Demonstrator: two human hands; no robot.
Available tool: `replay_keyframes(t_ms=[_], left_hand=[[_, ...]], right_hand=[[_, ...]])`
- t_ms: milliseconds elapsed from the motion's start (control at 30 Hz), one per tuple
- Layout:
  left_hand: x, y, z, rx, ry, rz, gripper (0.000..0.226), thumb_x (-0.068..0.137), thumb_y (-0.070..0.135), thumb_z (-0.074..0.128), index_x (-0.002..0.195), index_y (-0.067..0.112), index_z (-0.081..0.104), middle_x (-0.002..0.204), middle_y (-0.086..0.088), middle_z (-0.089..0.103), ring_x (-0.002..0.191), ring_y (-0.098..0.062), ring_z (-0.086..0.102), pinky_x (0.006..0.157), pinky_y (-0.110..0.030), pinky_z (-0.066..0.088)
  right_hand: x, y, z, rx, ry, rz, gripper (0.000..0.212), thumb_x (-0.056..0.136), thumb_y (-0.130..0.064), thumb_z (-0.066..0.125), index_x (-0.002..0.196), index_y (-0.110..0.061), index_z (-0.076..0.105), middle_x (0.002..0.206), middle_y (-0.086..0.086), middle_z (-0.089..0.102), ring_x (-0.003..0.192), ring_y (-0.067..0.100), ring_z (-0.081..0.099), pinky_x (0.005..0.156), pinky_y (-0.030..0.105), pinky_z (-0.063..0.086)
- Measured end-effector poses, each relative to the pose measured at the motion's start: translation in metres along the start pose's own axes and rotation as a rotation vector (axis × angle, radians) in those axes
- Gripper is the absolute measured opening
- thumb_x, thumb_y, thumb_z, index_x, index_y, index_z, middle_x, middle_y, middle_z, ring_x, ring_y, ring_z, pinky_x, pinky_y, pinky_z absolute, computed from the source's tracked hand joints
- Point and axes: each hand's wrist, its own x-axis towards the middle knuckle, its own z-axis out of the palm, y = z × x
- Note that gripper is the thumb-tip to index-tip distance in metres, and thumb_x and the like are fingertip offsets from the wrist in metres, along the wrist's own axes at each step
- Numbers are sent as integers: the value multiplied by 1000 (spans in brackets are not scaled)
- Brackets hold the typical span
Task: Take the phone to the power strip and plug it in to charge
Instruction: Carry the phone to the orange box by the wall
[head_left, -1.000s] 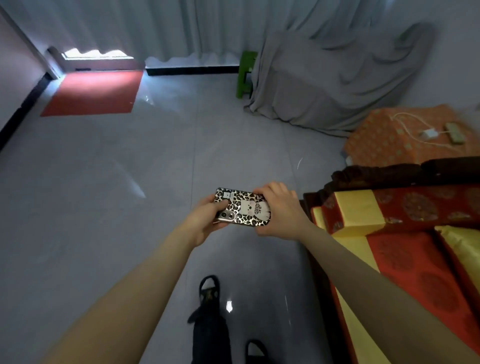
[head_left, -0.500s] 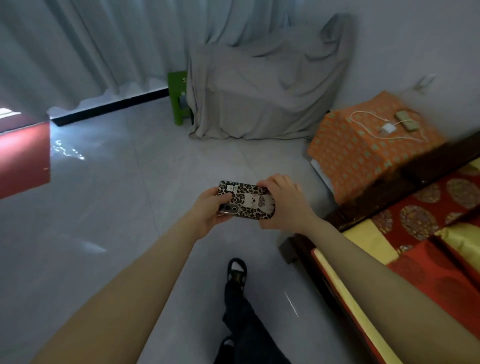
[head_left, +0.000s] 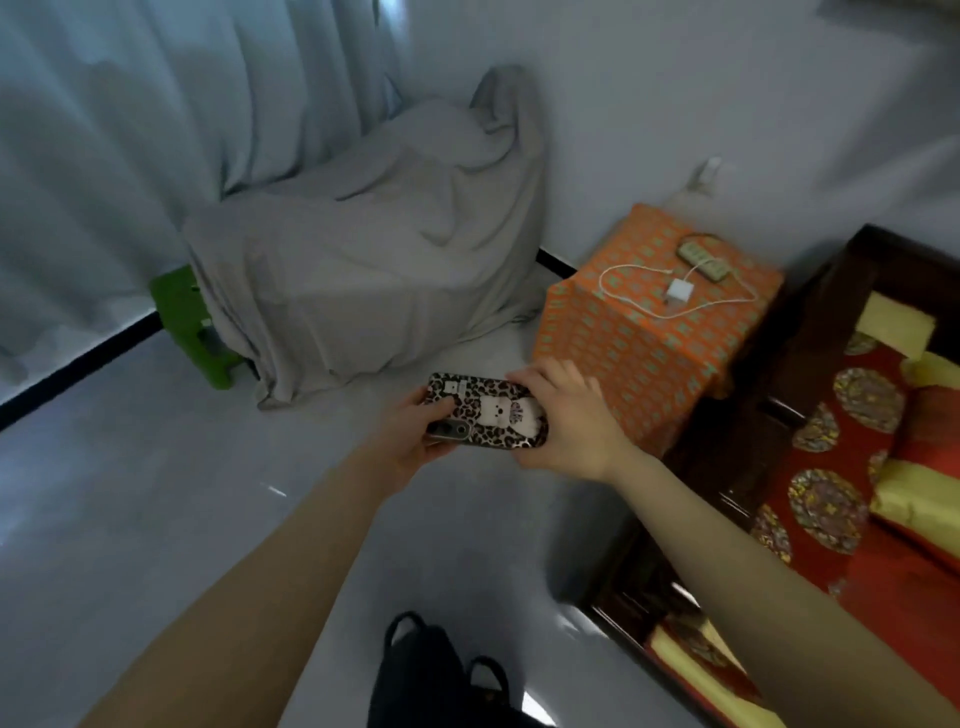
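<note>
Phone (head_left: 485, 411) in leopard case held sideways over the floor, left hand (head_left: 410, 441) and right hand (head_left: 569, 418) each closed on one end. Power strip (head_left: 702, 258), white charger (head_left: 680, 291) and cable (head_left: 623, 293) far right on orange-covered table (head_left: 639, 358).

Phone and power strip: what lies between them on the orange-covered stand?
In the head view, the white charger block and its looped cable lie between the phone and the power strip.

One head-worn wide-angle view looks forward and down along both forearms toward the floor (head_left: 156, 519)
</note>
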Motion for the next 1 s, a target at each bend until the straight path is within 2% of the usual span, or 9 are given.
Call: replay_keyframes(t_ms=[133,200,267,367,500,567,700,900,1000], left_hand=[[82,51,30,70,-147,-12,21,89,6,55,108,12,61,96,-6,68,78,-17,66,61,-30,58],[127,73,47,102,-232,-18,28,89,3,53,117,5,57,103,-13,65,83,-21,64,71,-36,60],[169,94,67,159,-303,-61,30,89,3,54,119,7,56,108,-13,64,88,-22,63,81,-40,56],[220,124,98,219,-371,-122,27,89,3,55,115,11,57,108,-11,64,87,-21,63,80,-38,55],[269,147,143,298,-421,-242,43,90,2,53,132,3,49,121,-17,59,95,-26,61,89,-42,49],[296,156,172,342,-463,-279,45,90,2,54,134,3,47,125,-19,59,93,-26,61,87,-40,50],[354,173,237,427,-522,-279,46,89,4,56,134,6,48,134,-19,57,107,-30,58,84,-39,51],[441,192,315,408,-529,-336,35,89,6,55,123,15,53,109,-9,64,87,-20,63,73,-34,56],[478,199,344,430,-533,-356,38,89,7,56,125,16,54,113,-9,64,87,-21,64,66,-33,58]], right_hand=[[51,51,-10,-21,25,179,91,56,-48,77,136,-23,42,125,2,46,116,24,37,83,40,33],[73,76,-14,-18,67,287,90,57,-49,78,135,-22,43,123,2,46,115,26,38,86,43,36],[92,101,-21,17,100,410,90,56,-49,80,134,-21,44,122,3,46,114,26,39,89,45,41],[121,131,-33,40,112,499,91,56,-45,82,134,-15,47,123,7,48,114,27,40,92,49,43],[138,174,-47,14,82,587,89,57,-40,81,134,-11,46,131,12,47,118,31,41,97,50,43],[143,202,-53,15,90,644,90,57,-40,81,136,-14,44,130,10,47,118,30,41,97,49,43],[161,269,-66,22,138,719,87,58,-44,81,132,-16,47,125,6,49,116,27,44,95,48,44],[203,366,-97,86,174,766,85,56,-36,80,131,-12,48,123,9,50,113,30,43,94,47,44],[221,403,-107,107,145,806,88,57,-33,84,133,-11,47,126,10,49,116,28,41,98,44,41]])
